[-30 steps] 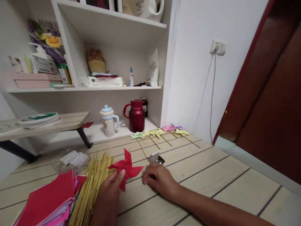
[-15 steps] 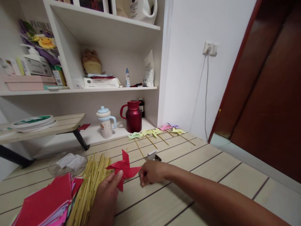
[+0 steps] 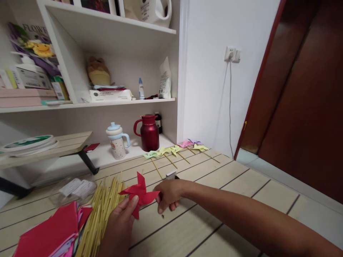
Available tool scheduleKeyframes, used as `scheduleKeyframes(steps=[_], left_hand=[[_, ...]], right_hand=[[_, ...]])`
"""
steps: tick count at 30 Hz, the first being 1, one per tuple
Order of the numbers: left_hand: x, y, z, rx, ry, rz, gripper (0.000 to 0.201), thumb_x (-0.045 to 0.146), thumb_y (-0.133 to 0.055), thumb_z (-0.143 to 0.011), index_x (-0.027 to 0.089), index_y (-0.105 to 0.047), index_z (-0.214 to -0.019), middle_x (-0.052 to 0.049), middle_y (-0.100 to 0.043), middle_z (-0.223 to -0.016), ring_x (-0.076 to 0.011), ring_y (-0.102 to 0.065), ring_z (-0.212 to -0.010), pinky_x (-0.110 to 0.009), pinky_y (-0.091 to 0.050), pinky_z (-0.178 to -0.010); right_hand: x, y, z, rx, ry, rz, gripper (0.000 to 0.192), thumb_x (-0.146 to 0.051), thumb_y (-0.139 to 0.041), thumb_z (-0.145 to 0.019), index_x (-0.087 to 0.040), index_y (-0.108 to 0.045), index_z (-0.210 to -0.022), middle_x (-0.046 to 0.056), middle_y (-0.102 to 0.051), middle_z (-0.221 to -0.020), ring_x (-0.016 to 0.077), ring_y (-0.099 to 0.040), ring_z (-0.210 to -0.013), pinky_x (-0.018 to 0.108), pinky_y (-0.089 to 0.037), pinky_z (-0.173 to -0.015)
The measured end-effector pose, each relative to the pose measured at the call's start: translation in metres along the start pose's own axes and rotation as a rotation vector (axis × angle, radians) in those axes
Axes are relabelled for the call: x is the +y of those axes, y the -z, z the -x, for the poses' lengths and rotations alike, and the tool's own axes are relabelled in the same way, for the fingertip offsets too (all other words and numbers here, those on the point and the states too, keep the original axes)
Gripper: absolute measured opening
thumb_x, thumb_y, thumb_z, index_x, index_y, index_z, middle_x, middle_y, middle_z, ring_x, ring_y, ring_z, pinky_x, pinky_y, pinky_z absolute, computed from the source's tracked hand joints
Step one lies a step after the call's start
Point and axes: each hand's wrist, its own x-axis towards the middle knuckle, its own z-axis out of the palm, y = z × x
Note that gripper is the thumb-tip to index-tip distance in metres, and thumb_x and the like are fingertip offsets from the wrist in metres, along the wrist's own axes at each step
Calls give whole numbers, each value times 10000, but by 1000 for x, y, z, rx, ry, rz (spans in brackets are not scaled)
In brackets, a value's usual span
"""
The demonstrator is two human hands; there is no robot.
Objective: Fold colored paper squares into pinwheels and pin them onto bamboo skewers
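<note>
Bright even indoor light, soft faint shadows, no glare, wide-angle bending at edges, slight softness

A red paper pinwheel [image 3: 139, 193] sits near yellow bamboo sticks [image 3: 100, 210]; far off, a dark red jug [image 3: 148, 132] beside a spotted cream cup [image 3: 117, 141] with a pale blue lid.

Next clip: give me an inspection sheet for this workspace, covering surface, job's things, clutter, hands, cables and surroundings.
Surface: pale wooden plank table.
Job's things: red paper pinwheel held above the table; bundle of bamboo sticks; stack of coloured paper at the near left edge.
Clutter: row of finished pastel pinwheels on sticks; clear plastic bag.
Hands: left hand pinches the red pinwheel's lower blade; right hand is closed at its right tip, what it holds cannot be told.
Cables: white cord hanging from a wall socket.
Surroundings: white shelf unit with a red thermos jug and a lidded cup; dark red door.
</note>
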Motion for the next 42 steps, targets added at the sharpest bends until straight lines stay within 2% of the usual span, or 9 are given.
scheduleKeyframes(steps=[3, 6, 8, 13, 23, 29, 33, 37, 42], left_hand=[[4, -2, 2, 3, 5, -8, 185, 462, -718, -492, 279, -723, -512, -39, -759, -681, -269, -670, -781, -345, -560, -693], [4, -2, 2, -4, 10, -7, 170, 437, -737, -501, 273, -732, -547, -38, -765, -702, -262, -679, -761, -346, -563, -697], [2, 0, 0, -4, 13, 0, 177, 433, -746, -514, 263, -731, -559, -43, -765, -704, -258, -682, -743, -345, -563, -677], [-3, 4, -1, -36, 37, 19, 185, 437, -738, -528, 258, -737, -570, -48, -773, -714, -259, -687, -739, -348, -569, -685], [-1, 3, 1, -34, -7, -30, 205, 470, -683, -581, 269, -714, -559, -43, -742, -685, -249, -669, -743, -339, -560, -707], [-3, 3, 0, -15, 5, -44, 201, 461, -689, -574, 266, -686, -526, -34, -715, -642, -230, -628, -673, -329, -548, -647], [0, 1, 1, -33, 34, 6, 198, 460, -692, -568, 262, -699, -562, -33, -726, -671, -228, -633, -687, -324, -550, -652], [-6, 2, -1, -44, 5, 10, 234, 489, -707, -584, 255, -703, -576, -29, -709, -655, -223, -624, -677, -322, -542, -643], [-7, 4, 0, -16, 1, 11, 253, 500, -734, -566, 254, -685, -528, -33, -678, -612, -217, -593, -635, -326, -535, -613]], right_hand=[[4, -3, 1, 44, 30, -46, 251, -212, -773, -705, -195, -523, -686, -88, -530, -480, 109, -566, -411, 183, -451, -433], [12, -12, 7, 135, 74, -90, 99, -155, -603, -819, -187, -571, -732, -65, -548, -561, 90, -550, -434, 181, -435, -451], [19, -21, 14, 239, 112, -105, 139, -113, -514, -848, -182, -611, -777, -50, -557, -607, 80, -527, -472, 176, -420, -479], [28, -42, 32, 455, 174, -65, 181, -82, -553, -800, -170, -709, -773, -21, -599, -646, 98, -495, -590, 190, -358, -542], [35, -46, 29, 440, 228, -144, 180, -85, -585, -769, -163, -745, -793, -10, -676, -706, 106, -560, -631, 181, -399, -579], [40, -46, 32, 419, 234, -198, 202, -84, -571, -789, -156, -758, -807, -36, -561, -565, 85, -446, -501, 177, -314, -469], [45, -49, 28, 407, 250, -245, 112, -114, -699, -715, -166, -746, -802, -35, -607, -638, 91, -509, -569, 171, -383, -535], [50, -58, 22, 497, 254, -216, 209, -159, -790, -638, -195, -741, -838, -42, -639, -687, 101, -547, -601, 183, -411, -576], [51, -65, 19, 586, 246, -151, 139, -132, -742, -670, -206, -751, -789, -30, -667, -698, 116, -573, -636, 193, -404, -591]])
